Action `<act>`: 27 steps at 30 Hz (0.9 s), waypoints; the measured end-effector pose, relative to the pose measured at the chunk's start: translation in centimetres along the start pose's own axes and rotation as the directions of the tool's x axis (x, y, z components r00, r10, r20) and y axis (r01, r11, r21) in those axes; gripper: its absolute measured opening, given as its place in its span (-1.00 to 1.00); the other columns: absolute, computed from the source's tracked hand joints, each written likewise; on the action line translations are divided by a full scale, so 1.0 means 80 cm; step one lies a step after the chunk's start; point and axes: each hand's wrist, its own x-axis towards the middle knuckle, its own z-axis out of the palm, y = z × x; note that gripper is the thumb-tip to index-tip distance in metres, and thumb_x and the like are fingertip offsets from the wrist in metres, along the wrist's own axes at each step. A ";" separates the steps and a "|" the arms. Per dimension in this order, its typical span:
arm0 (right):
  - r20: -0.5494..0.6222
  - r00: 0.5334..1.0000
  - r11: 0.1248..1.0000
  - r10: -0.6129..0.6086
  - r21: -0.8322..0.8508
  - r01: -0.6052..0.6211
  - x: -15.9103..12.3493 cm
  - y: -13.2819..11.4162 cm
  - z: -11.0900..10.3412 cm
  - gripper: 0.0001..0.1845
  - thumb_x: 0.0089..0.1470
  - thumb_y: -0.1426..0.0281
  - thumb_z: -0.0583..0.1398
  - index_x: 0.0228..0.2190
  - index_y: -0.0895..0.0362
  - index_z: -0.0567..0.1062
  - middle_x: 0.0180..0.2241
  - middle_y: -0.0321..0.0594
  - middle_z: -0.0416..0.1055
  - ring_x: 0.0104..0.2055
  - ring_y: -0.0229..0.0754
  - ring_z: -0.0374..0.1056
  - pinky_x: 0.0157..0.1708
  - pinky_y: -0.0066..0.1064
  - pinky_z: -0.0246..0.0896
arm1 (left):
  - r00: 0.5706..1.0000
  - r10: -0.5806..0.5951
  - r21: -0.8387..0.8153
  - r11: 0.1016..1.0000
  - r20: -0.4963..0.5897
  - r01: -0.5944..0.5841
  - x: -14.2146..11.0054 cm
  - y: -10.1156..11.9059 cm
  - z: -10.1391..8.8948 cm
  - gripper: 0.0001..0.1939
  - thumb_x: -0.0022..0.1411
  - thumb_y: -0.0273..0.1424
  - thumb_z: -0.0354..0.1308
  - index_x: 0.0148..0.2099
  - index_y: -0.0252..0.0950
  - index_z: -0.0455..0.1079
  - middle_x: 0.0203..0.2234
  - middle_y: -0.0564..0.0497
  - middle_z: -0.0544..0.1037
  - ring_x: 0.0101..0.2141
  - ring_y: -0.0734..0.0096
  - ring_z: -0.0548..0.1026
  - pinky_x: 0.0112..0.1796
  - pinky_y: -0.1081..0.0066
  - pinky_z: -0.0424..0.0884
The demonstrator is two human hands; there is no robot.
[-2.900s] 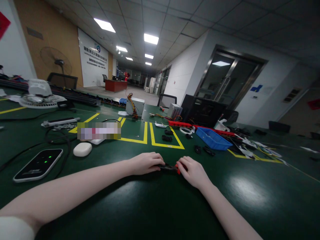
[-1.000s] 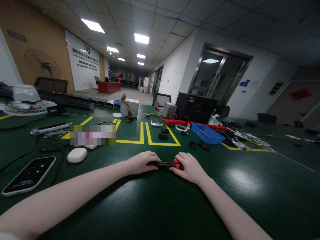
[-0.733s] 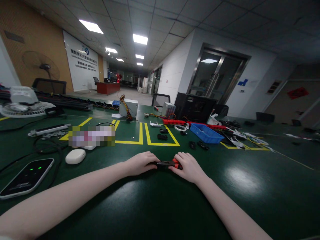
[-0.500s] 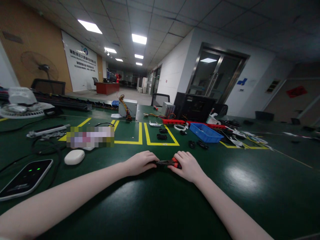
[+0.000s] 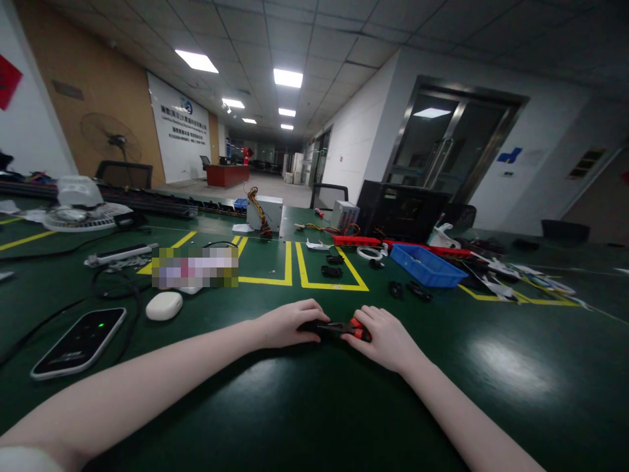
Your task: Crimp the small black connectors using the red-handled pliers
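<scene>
My right hand (image 5: 388, 337) is wrapped around the red-and-black handles of a pair of long-nosed pliers (image 5: 344, 328). The jaws point left, towards my left hand (image 5: 295, 324). Between the fingers and thumb of that hand is a small black piece (image 5: 313, 326), mostly covered, and its kind cannot be made out. The plier tips meet or nearly meet this piece; whether they grip it is too small to tell. Both hands are just above the green table (image 5: 314, 406). Beyond them, small black parts (image 5: 331, 271) lie inside a yellow-taped box.
A blue bin (image 5: 427, 265) stands at the right, with more black parts (image 5: 419, 292) before it. On the left are a phone-like device (image 5: 78, 344), a white rounded case (image 5: 164, 306) and black cables (image 5: 115, 288). Farther back are a power supply (image 5: 270, 213) and red strips (image 5: 356, 240).
The view has turned slightly left, so everything sits farther right in the picture. More of the black piece shows in my left hand. Both hands keep their holds.
</scene>
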 end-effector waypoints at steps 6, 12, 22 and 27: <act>-0.015 1.000 0.999 -0.010 0.044 0.011 0.001 0.002 -0.005 -0.71 0.12 0.10 0.15 -0.41 0.08 0.38 -0.39 -0.19 0.40 -0.35 -0.13 0.32 -0.37 -0.31 0.17 | 0.999 0.037 -0.004 0.999 -0.039 -0.037 0.000 0.001 -0.002 -0.63 0.25 -0.50 0.18 0.10 -0.26 0.33 -0.02 -0.13 0.39 -0.03 0.26 0.42 0.00 0.26 0.40; 0.010 1.000 0.998 0.010 0.066 -0.011 0.002 0.006 -0.002 -0.71 0.13 0.11 0.14 -0.43 0.07 0.38 -0.41 -0.21 0.39 -0.38 -0.15 0.32 -0.41 -0.33 0.18 | 0.993 0.085 0.096 0.992 -0.084 -0.077 -0.001 0.007 -0.004 -0.67 0.28 -0.52 0.12 0.10 -0.30 0.34 -0.04 -0.15 0.40 -0.03 0.29 0.41 0.01 0.33 0.39; -0.020 0.999 0.998 -0.033 0.043 0.034 0.003 0.014 0.003 -0.70 0.12 0.09 0.14 -0.41 0.07 0.40 -0.41 -0.21 0.40 -0.38 -0.15 0.33 -0.41 -0.33 0.17 | 0.997 -0.008 0.111 0.994 -0.071 0.016 0.002 0.000 -0.002 -0.68 0.22 -0.33 0.24 0.02 -0.28 0.43 -0.07 -0.13 0.50 -0.08 0.23 0.50 -0.06 0.31 0.42; -0.013 0.999 0.998 -0.033 0.048 0.033 0.003 0.015 0.005 -0.69 0.13 0.08 0.14 -0.39 0.07 0.40 -0.40 -0.21 0.40 -0.38 -0.15 0.34 -0.40 -0.32 0.19 | 0.999 -0.028 -0.019 0.999 -0.032 0.028 0.002 0.000 -0.006 -0.70 0.21 -0.35 0.26 -0.01 -0.30 0.44 -0.02 -0.14 0.51 0.00 0.23 0.48 0.01 0.31 0.38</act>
